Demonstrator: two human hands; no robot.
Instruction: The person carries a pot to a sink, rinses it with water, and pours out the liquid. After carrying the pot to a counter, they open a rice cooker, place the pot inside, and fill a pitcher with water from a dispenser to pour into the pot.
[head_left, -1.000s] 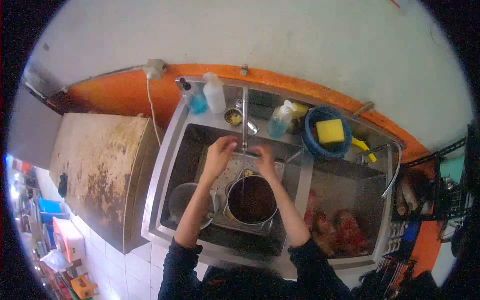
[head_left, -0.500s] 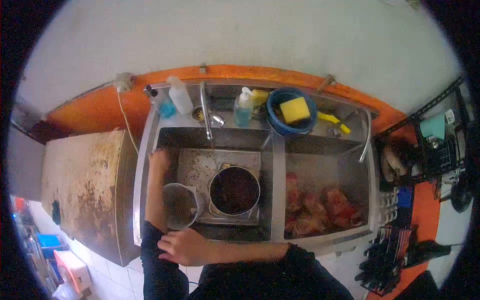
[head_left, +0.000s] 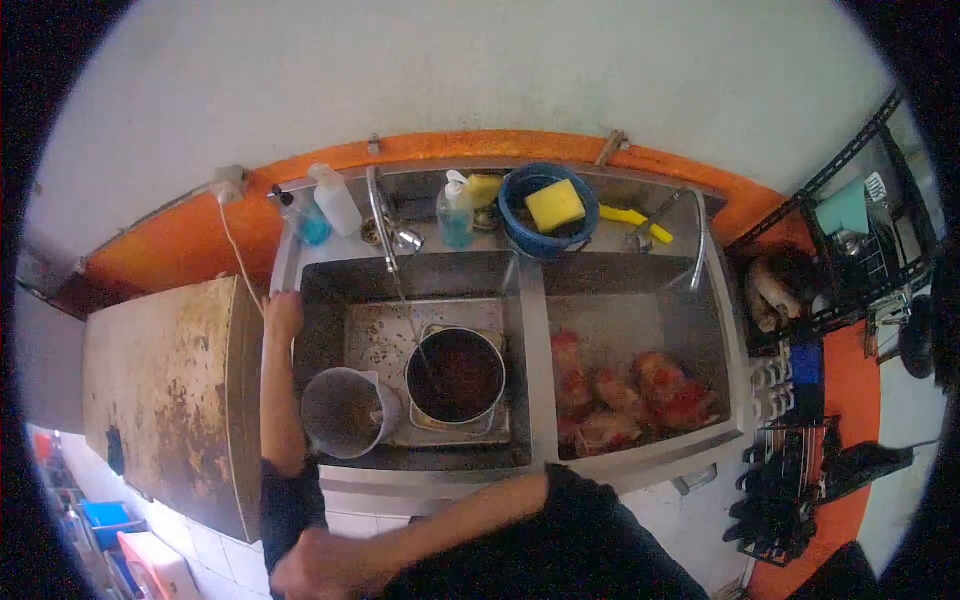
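Note:
My left hand is over the left rim of the steel sink, its fingers curled in, with nothing visible in them. Low in the view, my right hand is closed against the black sleeve of my left arm; its fingertips are partly hidden. Beside my left forearm, a pale plastic jug stands in the left basin. A round pot with dark contents sits to its right on a metal tray. A thin stream from the tap runs into the pot.
Red and pale pieces, perhaps meat, lie in the right basin. Along the back ledge are a soap pump bottle, a spray bottle and a blue bucket with a yellow sponge. A worn cabinet stands at left, a black rack at right.
My left hand has moved left, from above the basin to its outer rim. My right hand has shifted down and left along the left sleeve. The whole view has shifted slightly.

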